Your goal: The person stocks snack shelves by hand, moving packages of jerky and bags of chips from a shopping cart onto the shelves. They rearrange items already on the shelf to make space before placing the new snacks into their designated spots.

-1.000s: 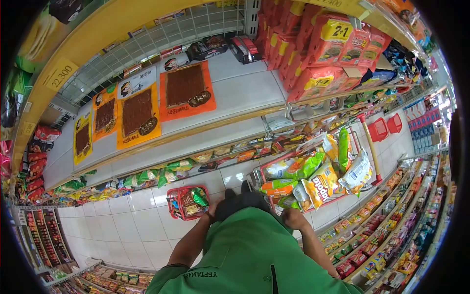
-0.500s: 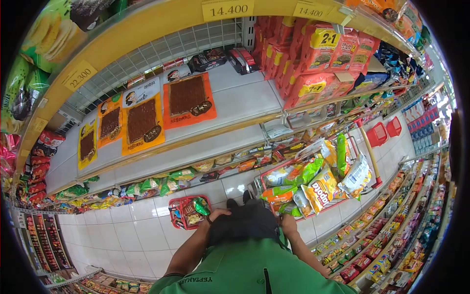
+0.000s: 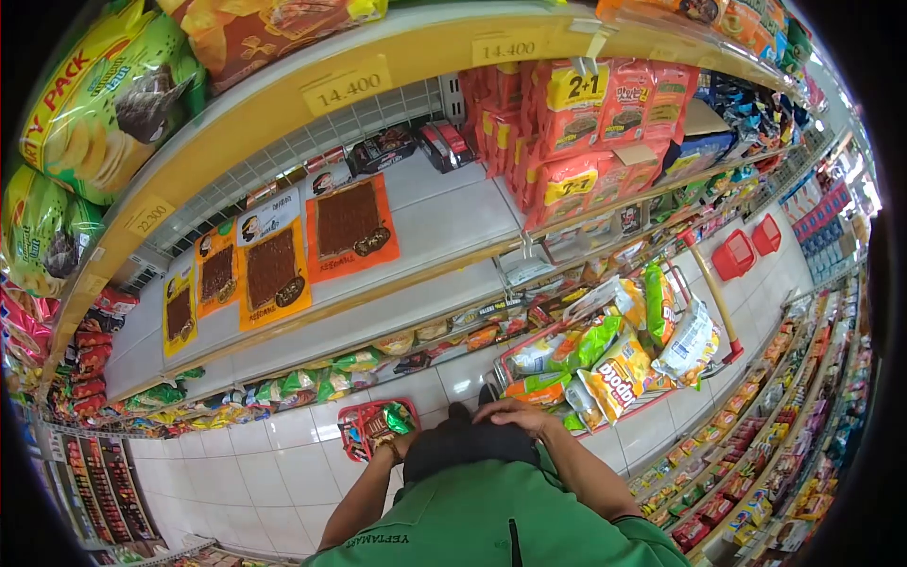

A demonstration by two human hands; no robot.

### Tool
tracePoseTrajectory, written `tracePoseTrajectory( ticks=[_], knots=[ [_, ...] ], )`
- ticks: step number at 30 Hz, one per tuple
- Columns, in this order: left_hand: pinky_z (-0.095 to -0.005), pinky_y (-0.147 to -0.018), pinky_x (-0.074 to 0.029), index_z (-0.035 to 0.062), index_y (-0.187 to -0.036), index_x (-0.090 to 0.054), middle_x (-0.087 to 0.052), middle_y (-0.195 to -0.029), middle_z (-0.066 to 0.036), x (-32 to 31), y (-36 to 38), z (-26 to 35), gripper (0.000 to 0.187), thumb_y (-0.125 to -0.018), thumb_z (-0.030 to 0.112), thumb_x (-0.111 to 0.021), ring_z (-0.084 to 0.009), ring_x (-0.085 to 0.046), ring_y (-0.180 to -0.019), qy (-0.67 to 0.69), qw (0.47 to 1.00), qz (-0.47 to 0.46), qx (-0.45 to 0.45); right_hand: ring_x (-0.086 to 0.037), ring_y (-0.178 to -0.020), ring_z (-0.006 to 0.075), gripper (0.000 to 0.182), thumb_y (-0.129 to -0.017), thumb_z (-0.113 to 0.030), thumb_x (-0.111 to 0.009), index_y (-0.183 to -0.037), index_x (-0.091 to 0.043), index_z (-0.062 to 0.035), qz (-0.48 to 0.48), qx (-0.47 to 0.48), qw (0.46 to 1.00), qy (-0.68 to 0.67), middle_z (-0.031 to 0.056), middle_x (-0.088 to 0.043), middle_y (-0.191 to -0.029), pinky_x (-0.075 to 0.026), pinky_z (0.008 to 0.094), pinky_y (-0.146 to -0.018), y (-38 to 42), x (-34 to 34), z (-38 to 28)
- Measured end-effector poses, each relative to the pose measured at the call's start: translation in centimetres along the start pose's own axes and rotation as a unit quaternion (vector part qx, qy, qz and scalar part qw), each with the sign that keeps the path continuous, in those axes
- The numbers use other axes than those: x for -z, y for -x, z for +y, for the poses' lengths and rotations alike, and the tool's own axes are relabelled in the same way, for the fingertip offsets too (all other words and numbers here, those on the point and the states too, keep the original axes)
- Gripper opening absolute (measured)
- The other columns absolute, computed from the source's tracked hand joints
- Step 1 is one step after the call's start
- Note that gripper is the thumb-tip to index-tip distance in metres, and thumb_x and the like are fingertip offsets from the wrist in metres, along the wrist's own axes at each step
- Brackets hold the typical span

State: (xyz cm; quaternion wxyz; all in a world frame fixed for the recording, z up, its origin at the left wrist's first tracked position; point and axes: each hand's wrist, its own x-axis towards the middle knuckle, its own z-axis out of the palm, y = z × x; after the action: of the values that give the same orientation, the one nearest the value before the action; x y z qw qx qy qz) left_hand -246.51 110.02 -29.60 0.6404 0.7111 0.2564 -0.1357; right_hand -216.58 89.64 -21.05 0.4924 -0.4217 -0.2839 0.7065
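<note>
My left hand (image 3: 404, 442) is beside my dark trousers, near the red basket (image 3: 351, 433) on the floor; its fingers are mostly hidden. That basket holds a green and brown snack pack (image 3: 392, 421). In front of my waist, my right hand (image 3: 510, 414) has its fingers spread, with nothing seen in it. To its right stands a shopping cart (image 3: 733, 352) heaped with snack bags, among them an orange and white bag (image 3: 619, 378). Orange and yellow flat packs (image 3: 274, 269) lie on the shelf ahead.
Pink 2+1 packs (image 3: 573, 113) are stacked on the shelf (image 3: 444, 213). Above runs a yellow shelf edge (image 3: 425, 59) with price tags. Red baskets (image 3: 733, 255) sit on the floor beyond the cart. More stocked shelves (image 3: 756, 416) curve along the right.
My right hand has moved from my side to the front of my waist, its fingers now spread. My left hand is lower beside the basket. The view has shifted, showing more green bags at upper left.
</note>
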Motion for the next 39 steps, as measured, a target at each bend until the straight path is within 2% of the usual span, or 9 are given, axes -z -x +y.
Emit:
tracePoseTrajectory(
  ticks=[2,8,10,14,16,24,28,36,39],
  knots=[
    [-0.0346,-0.083,-0.053,0.0006,-0.111,-0.07,-0.074,-0.104,-0.013,-0.3,0.6,-0.7,0.038,-0.091,0.032,-0.067,-0.022,-0.069,-0.094,-0.158,0.982,-0.004,-0.105,-0.056,-0.122,0.0244,0.052,-0.087,-0.045,-0.071,-0.12,-0.069,-0.0044,-0.036,0.027,0.996,0.076,0.0108,-0.065,-0.125,-0.038,0.038,-0.108,-0.2,-0.1,-1.8],
    [-0.0358,-0.085,-0.055,0.0002,-0.121,-0.066,-0.066,-0.124,-0.015,1.4,-6.3,-4.7,0.037,-0.09,0.02,-0.062,-0.0211,-0.068,-0.099,-0.137,0.972,0.051,0.184,-0.057,-0.123,0.0248,0.048,-0.087,-0.036,-0.074,-0.125,-0.069,-0.0067,-0.059,0.054,0.992,0.098,0.0106,-0.066,-0.126,-0.037,0.039,-0.11,-2.1,-0.3,-3.5],
    [-0.0359,-0.084,-0.053,0.0063,-0.107,-0.074,-0.073,-0.1,-0.011,0.7,-7.2,-10.1,0.026,-0.09,0.022,-0.063,-0.0236,-0.068,-0.094,0.095,0.985,0.025,0.141,-0.057,-0.123,0.0248,0.043,-0.089,-0.03,-0.072,-0.125,-0.068,-0.0065,-0.097,0.032,0.993,0.059,0.0105,-0.066,-0.127,-0.037,0.0383,-0.11,-3.8,-0.2,-3.2],
    [-0.0345,-0.09,-0.052,0.0045,-0.116,-0.07,-0.071,-0.106,-0.009,1.8,1.0,5.1,0.032,-0.095,0.027,-0.061,-0.023,-0.067,-0.1,0.228,0.948,0.125,0.185,-0.057,-0.122,0.0237,0.036,-0.094,-0.03,-0.067,-0.125,-0.069,-0.0106,-0.145,0.057,0.97,0.189,0.0107,-0.066,-0.125,-0.038,0.0367,-0.109,-7.0,-1.1,-2.9],
    [-0.0356,-0.095,-0.052,0.0038,-0.127,-0.062,-0.069,-0.115,-0.009,0.1,4.5,6.4,0.042,-0.099,0.034,-0.059,-0.0226,-0.066,-0.105,0.504,0.841,0.133,0.147,-0.056,-0.125,0.0255,0.034,-0.096,-0.031,-0.065,-0.123,-0.07,-0.0118,-0.16,0.048,0.964,0.209,0.0122,-0.065,-0.128,-0.038,0.037,-0.11,-8.1,-1.5,-2.8],
    [-0.0334,-0.088,-0.056,0.0014,-0.129,-0.057,-0.07,-0.116,-0.008,-2.5,4.8,4.4,0.033,-0.101,0.02,-0.055,-0.0178,-0.069,-0.101,0.528,0.801,0.21,0.189,-0.059,-0.121,0.0327,0.046,-0.102,-0.043,-0.05,-0.132,-0.063,-0.0101,0.077,-0.046,0.948,0.306,0.0188,-0.065,-0.127,-0.042,0.0404,-0.107,-3.5,3.4,2.1],
    [-0.0318,-0.082,-0.057,0.0025,-0.126,-0.059,-0.07,-0.118,-0.009,-2.1,1.8,-0.6,0.031,-0.099,0.016,-0.055,-0.0174,-0.07,-0.1,0.497,0.842,0.162,0.13,-0.062,-0.114,0.0376,0.044,-0.099,-0.039,-0.051,-0.124,-0.066,-0.0058,0.12,-0.174,0.884,0.418,0.0235,-0.066,-0.119,-0.047,0.0434,-0.1,0.5,7.1,2.0],
    [-0.0346,-0.096,-0.05,0.001,-0.145,-0.046,-0.065,-0.126,-0.009,-1.5,1.3,5.8,0.067,-0.087,0.024,-0.072,-0.0196,-0.064,-0.11,0.419,0.895,0.124,0.082,-0.067,-0.095,0.0396,0.023,-0.082,-0.019,-0.06,-0.097,-0.068,-0.0035,0.146,-0.035,0.799,0.582,0.0223,-0.068,-0.094,-0.054,0.0492,-0.083,0.1,9.1,5.8],
    [-0.0357,-0.098,-0.049,0.0019,-0.143,-0.05,-0.066,-0.125,-0.009,-1.4,0.7,7.4,0.081,-0.075,0.028,-0.085,-0.0223,-0.064,-0.11,0.094,0.982,0.142,0.082,-0.068,-0.094,0.0402,0.025,-0.082,-0.02,-0.06,-0.099,-0.069,-0.0037,0.189,-0.081,0.768,0.606,0.0237,-0.069,-0.093,-0.054,0.0502,-0.082,-1.4,8.5,4.9]
  ],
)
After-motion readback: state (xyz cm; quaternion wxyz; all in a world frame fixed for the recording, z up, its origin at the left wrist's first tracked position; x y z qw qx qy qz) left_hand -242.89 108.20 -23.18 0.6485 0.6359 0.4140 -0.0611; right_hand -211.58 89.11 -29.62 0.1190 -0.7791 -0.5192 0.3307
